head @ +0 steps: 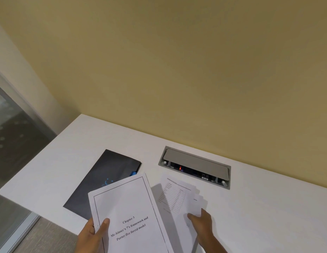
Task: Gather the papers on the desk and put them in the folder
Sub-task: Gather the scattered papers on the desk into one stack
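Note:
A dark folder (102, 179) with a blue tab lies closed on the white desk (259, 207), left of centre. My left hand (94, 234) grips a printed sheet headed "Chapter 3" (128, 207) at its lower left edge, held above the desk and overlapping the folder's near corner. My right hand (202, 221) pinches the near edge of several loose papers (179, 198), the top one showing a printed table; they lie fanned on the desk to the right of the held sheet.
A grey cable box (194, 166) with its lid tilted open is set into the desk behind the papers. A yellow wall rises behind the desk. The desk's left edge drops to grey floor beside a glass panel (14, 143).

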`<state>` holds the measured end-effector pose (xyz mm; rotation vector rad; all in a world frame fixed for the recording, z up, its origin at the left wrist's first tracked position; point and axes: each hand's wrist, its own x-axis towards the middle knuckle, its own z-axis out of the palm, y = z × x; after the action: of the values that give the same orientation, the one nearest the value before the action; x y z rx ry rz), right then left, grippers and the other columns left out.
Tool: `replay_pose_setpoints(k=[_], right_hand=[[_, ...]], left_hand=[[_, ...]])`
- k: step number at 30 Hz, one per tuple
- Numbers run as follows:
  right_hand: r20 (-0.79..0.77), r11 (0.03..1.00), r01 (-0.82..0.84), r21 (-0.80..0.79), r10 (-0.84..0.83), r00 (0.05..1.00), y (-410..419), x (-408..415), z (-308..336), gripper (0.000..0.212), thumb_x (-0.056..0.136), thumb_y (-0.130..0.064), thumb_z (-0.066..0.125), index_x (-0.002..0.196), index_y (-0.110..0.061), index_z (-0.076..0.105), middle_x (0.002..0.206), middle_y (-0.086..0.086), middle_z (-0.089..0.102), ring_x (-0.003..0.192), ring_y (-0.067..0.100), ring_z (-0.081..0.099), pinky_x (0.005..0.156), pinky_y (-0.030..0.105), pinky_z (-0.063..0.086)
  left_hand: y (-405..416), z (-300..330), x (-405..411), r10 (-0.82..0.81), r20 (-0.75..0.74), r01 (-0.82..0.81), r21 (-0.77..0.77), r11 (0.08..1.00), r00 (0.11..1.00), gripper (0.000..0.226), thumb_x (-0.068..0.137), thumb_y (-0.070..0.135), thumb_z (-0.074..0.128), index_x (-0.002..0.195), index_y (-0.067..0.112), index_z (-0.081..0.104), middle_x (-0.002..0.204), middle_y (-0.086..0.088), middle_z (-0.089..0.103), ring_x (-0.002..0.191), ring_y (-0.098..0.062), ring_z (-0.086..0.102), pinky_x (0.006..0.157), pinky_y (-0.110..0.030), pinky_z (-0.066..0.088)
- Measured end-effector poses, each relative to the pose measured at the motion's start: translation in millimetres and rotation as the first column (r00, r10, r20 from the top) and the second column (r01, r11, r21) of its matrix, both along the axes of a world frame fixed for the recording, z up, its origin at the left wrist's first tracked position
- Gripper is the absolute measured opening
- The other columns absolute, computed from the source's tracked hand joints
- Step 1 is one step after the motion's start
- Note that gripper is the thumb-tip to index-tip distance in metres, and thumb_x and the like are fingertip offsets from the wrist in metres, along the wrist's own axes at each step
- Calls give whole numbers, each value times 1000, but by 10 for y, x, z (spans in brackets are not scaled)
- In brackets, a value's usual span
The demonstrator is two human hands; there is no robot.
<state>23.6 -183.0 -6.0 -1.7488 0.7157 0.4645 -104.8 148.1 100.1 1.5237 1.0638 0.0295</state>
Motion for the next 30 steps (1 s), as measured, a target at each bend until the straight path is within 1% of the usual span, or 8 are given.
replay_pose_setpoints(k=[3,6,11,16,21,26,28,30], right_hand=[[57,998,-59,-5,59,997,-167,56,227,28,83,-2,79,106,-18,74,97,2,80,86,18,75,74,31,57],[98,996,-81,25,78,992,-374,146,478,25,84,-7,83,101,-23,76,94,-4,80,85,17,76,65,24,56],[139,982,-151,117,134,981,-625,327,979,32,82,-15,87,112,-20,78,105,0,83,94,24,80,84,38,63],[208,942,-236,240,188,960,-630,414,1529,26,87,-13,83,111,-21,78,105,1,83,95,23,80,83,36,61],[195,924,-236,302,182,964,-598,408,1704,32,86,-17,84,117,-20,77,109,1,82,98,23,80,82,35,61],[147,905,-241,351,201,969,-566,271,1640,36,84,-21,86,119,-18,78,115,7,80,104,28,78,96,45,60],[129,892,-261,369,229,965,-517,181,1642,38,83,-23,88,119,-17,78,115,7,81,106,30,78,99,49,59],[118,878,-281,389,255,960,-481,101,1608,33,84,-21,85,117,-18,80,115,9,80,107,31,77,100,49,59]], left_hand=[[69,-4,28,27,22,-27,-34,999,999,25,93,18,76,117,25,72,112,-13,79,107,-34,72,101,-48,52],[233,-116,92,-15,52,19,-80,997,999,30,83,41,81,113,37,74,113,-4,81,106,-30,76,104,-57,52],[92,292,455,-101,190,149,-254,956,976,27,99,9,63,125,12,69,118,-14,79,108,-37,75,104,-58,52],[-171,503,803,-245,248,312,-286,906,937,26,102,11,61,127,11,69,121,-13,78,111,-37,75,104,-60,53],[-481,598,961,-281,249,357,-356,863,927,24,104,12,58,125,12,69,120,-15,78,109,-37,76,102,-58,54],[-704,607,911,-313,223,382,-449,808,923,29,104,15,58,130,11,68,126,-11,77,113,-29,76,105,-51,52],[-781,584,868,-301,205,364,-479,799,931,37,101,19,62,138,11,63,142,-9,68,123,-25,70,109,-46,48],[-816,545,854,-249,166,299,-513,804,954,75,94,26,73,158,12,38,166,0,39,149,-23,44,123,-46,33]])
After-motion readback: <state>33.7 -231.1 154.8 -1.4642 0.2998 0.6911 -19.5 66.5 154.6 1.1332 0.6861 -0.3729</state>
